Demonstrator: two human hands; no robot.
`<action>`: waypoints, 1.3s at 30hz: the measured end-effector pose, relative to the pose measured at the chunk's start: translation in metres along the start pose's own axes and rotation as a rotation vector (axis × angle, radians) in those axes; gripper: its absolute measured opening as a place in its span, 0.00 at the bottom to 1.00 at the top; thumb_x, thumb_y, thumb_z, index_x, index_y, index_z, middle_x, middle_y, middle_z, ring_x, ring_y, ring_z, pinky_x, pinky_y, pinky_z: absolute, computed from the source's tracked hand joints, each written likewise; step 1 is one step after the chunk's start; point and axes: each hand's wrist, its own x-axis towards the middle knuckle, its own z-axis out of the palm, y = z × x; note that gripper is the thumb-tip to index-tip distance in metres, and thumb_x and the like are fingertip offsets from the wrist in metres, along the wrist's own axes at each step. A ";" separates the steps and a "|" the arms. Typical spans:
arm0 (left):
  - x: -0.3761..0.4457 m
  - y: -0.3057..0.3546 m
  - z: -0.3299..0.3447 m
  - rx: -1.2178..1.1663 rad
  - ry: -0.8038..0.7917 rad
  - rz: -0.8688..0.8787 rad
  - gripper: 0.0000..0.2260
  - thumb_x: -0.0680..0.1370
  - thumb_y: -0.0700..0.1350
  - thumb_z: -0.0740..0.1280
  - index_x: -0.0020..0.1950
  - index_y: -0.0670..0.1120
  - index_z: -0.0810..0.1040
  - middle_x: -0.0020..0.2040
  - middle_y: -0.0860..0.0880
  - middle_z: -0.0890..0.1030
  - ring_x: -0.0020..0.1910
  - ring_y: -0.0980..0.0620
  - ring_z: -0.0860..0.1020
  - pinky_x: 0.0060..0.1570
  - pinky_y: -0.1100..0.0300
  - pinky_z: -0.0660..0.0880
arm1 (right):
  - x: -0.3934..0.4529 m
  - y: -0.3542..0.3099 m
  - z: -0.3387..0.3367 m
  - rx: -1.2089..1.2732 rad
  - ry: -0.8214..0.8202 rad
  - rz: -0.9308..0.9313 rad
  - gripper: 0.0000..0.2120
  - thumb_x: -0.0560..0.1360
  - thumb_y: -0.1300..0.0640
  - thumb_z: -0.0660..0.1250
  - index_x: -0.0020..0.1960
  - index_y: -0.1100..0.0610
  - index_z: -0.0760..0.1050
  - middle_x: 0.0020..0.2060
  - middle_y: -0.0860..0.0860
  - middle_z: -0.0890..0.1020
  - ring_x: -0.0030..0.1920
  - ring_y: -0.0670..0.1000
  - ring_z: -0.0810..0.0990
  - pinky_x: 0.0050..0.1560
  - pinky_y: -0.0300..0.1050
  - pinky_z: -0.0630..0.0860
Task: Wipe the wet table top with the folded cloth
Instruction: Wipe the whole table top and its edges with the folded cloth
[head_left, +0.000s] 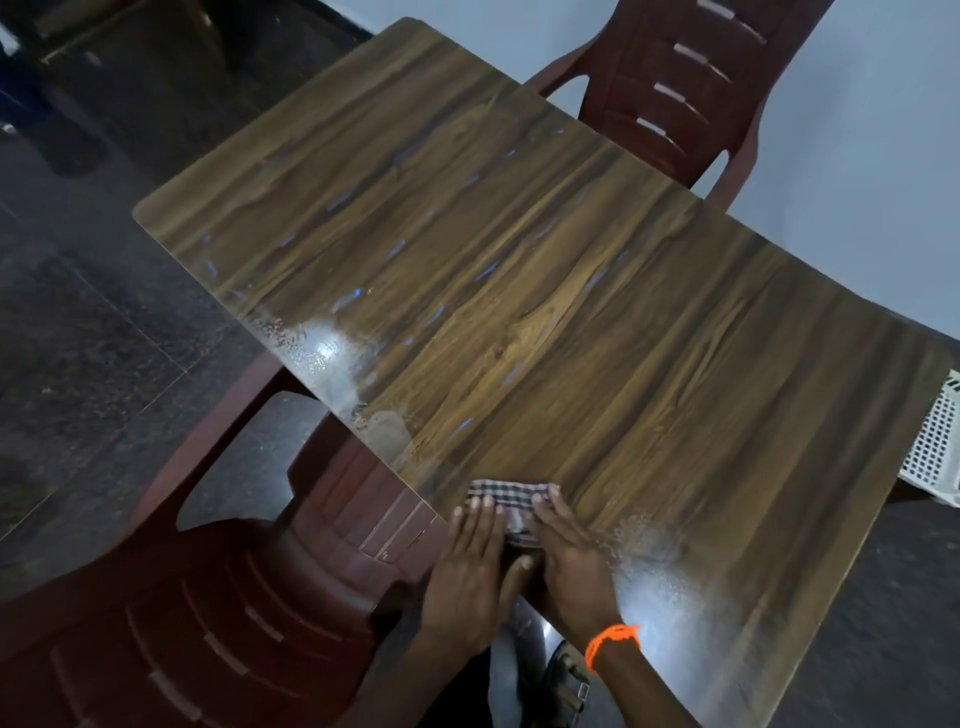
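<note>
A wood-grain table top (545, 270) fills the view, with wet streaks and droplets along its left edge and a shiny wet patch near its front corner. A folded checked cloth (511, 496) lies flat on the table near the front corner. My left hand (470, 566) presses on the cloth's left part with straight fingers. My right hand (569, 556), with an orange band at the wrist, presses flat on the cloth's right part. Most of the cloth is hidden under both hands.
A dark red plastic chair (218, 597) stands at the table's left front side. Another red chair (675, 88) stands beyond the far side. A white perforated basket (935, 447) sits past the right edge. Dark stone floor (78, 338) lies to the left.
</note>
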 end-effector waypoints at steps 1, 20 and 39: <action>0.012 0.005 0.001 -0.001 -0.003 0.032 0.31 0.85 0.61 0.55 0.78 0.38 0.68 0.79 0.40 0.67 0.81 0.45 0.59 0.79 0.45 0.55 | 0.000 0.007 -0.005 0.003 0.034 0.039 0.28 0.65 0.76 0.70 0.62 0.59 0.78 0.69 0.51 0.72 0.73 0.52 0.65 0.69 0.47 0.68; 0.049 -0.017 -0.005 -0.030 0.050 0.041 0.30 0.85 0.58 0.56 0.78 0.37 0.67 0.78 0.39 0.67 0.81 0.43 0.60 0.79 0.41 0.59 | 0.061 0.016 -0.014 0.028 -0.007 -0.011 0.26 0.67 0.80 0.62 0.61 0.63 0.78 0.69 0.54 0.72 0.74 0.53 0.62 0.72 0.45 0.62; 0.185 0.005 -0.017 -0.032 0.056 0.076 0.25 0.86 0.53 0.57 0.76 0.36 0.70 0.76 0.38 0.70 0.79 0.43 0.64 0.80 0.42 0.54 | 0.151 0.060 -0.060 0.023 0.155 0.146 0.20 0.68 0.75 0.63 0.57 0.64 0.80 0.64 0.59 0.76 0.71 0.57 0.67 0.71 0.46 0.64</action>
